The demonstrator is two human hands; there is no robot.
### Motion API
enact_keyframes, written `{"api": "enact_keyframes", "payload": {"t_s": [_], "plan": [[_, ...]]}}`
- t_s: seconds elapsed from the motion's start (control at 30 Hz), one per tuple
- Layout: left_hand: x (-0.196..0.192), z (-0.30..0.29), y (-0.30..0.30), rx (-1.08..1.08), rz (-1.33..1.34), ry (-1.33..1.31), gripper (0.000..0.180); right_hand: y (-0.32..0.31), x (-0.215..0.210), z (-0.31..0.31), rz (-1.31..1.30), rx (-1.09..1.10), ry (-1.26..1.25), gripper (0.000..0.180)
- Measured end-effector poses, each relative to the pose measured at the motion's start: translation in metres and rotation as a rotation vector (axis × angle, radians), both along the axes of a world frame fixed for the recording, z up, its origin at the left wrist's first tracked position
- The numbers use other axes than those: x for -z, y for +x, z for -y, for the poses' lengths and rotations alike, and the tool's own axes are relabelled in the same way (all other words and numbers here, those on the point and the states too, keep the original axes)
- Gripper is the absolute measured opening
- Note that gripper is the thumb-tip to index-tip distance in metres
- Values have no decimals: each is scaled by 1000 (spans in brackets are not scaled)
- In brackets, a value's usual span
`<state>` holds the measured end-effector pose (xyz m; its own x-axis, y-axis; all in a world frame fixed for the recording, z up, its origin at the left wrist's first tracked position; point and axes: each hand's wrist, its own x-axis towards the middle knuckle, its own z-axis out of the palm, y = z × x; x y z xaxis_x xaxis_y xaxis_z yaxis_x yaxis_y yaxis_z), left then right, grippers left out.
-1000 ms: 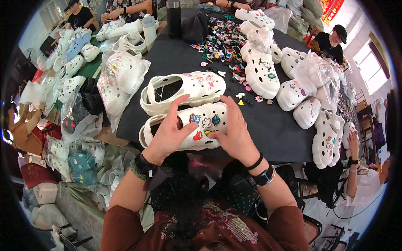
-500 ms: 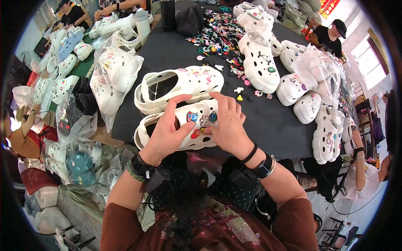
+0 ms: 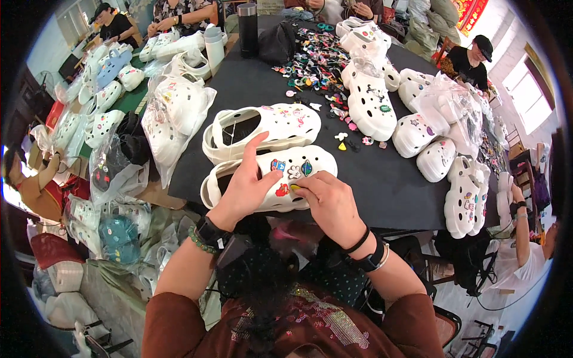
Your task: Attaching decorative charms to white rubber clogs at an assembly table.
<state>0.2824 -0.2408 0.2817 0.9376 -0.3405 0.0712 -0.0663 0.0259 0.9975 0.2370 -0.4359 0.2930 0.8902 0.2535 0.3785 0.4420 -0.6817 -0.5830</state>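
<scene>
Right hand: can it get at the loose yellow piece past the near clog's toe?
Likely yes: the loose yellow piece lies uncovered, and bare black tabletop leaves a way round the near clog. But the right hand seems busy pinching a yellow charm at that clog.

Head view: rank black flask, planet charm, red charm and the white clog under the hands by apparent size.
1. White clog
2. Black flask
3. Planet charm and red charm: too alike to rank.

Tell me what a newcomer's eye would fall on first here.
Likely the heap of colourful charms, toward the far end of the black table. Next, the white clog at its near edge: the left hand holds it, the right hand touches a yellow charm.
</scene>
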Motion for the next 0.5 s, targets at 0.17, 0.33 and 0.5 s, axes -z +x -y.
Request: {"api": "enact_keyframes", "payload": {"t_s": [0.17, 0.33, 0.5], "plan": [[1, 0, -1, 1, 5, -65, 73, 1, -11, 1, -35, -41, 44, 12], [-3, 2, -6, -4, -54, -173, 75, 5, -13, 3, -281, -24, 135, 14], [-8, 4, -28, -279, 179, 371, 75, 4, -2, 9, -351, 60, 305, 12]]}}
